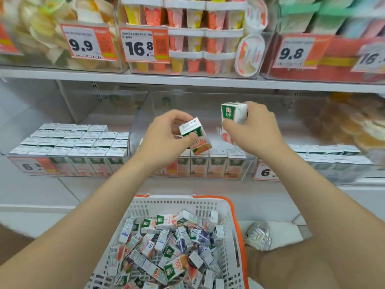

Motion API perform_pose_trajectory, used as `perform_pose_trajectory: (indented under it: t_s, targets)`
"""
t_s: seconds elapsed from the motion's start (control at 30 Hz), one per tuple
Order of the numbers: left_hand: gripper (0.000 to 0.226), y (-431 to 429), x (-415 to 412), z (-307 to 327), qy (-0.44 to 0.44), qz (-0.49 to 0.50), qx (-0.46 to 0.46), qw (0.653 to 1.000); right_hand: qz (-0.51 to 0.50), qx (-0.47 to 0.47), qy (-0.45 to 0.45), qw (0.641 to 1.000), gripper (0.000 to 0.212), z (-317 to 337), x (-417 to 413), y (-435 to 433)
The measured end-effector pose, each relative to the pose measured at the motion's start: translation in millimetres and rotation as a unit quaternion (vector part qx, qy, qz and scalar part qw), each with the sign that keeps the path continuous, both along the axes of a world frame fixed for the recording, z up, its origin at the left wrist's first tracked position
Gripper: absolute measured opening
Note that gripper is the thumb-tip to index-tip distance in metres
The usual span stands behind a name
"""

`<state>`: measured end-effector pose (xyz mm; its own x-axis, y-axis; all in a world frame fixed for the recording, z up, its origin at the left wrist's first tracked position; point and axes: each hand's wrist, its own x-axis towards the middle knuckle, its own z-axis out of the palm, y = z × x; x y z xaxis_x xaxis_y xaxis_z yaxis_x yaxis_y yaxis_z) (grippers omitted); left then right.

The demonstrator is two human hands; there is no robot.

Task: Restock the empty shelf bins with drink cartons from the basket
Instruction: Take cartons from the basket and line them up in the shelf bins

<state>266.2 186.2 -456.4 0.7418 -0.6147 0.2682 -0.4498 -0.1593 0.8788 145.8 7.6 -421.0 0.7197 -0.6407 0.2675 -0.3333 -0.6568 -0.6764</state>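
Heaped green-and-white drink cartons [166, 247] fill the white plastic basket [166, 200]; left hand [164, 132] and right hand [254, 126] each grip one above the clear middle bin [143, 113], stocked only along its front edge.

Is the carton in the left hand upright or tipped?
Tipped: the carton the left hand pinches leans, its white top up-left and its orange bottom down-right.

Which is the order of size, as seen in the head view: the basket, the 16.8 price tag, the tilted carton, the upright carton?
1. basket, though it is nearest the camera.
2. 16.8 price tag.
3. tilted carton in the left hand and upright carton in the right hand: alike, unranked.
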Motion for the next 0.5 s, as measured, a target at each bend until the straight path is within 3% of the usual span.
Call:
perform_pose_trajectory:
  t_s: [0.1,0.27,0.37,0.5]
  targets:
    - [0.028,-36,4,3,-0.064,-0.031,0.039,0.997,0.010,-0.074,0.005,0.997,0.034,-5,-6,-25]
    - [0.031,-87,17,-16,-0.165,-0.075,0.125,0.975,0.012,-0.112,-0.035,0.993,0.039,-12,-5,-53]
    - [0.042,-98,24,-31,-0.224,-0.088,0.214,0.947,0.039,-0.131,-0.034,0.990,0.039,-16,-3,-55]
    - [0.047,-100,25,-37,-0.224,-0.113,0.343,0.905,0.067,-0.139,-0.014,0.988,0.038,-21,-1,-54]
